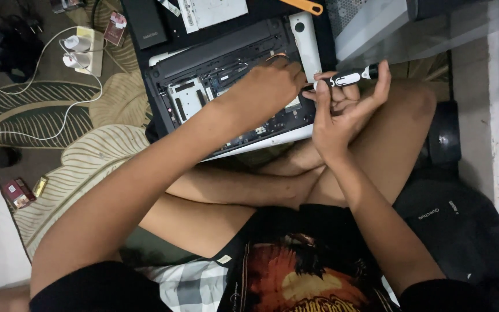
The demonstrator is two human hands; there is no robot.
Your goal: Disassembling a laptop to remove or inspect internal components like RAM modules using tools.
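Note:
An opened laptop (203,86) lies upside down across my crossed legs, its bottom cover off and the boards and metal brackets inside showing. My left hand (270,86) reaches into the right part of the open chassis, fingers bent down onto the parts; I cannot see what the fingertips touch. My right hand (342,110) is just right of it, over the laptop's right edge, holding a black and white screwdriver (350,77) sideways between thumb and fingers. A white strip-shaped cover piece (307,43) lies along the laptop's far right side.
A leaf-patterned rug (76,167) covers the floor. A white power strip (82,52) with adapters and white cables sits at the far left. A black box (145,23), papers and an orange tool (304,6) lie beyond the laptop. A black bag (457,219) is at my right.

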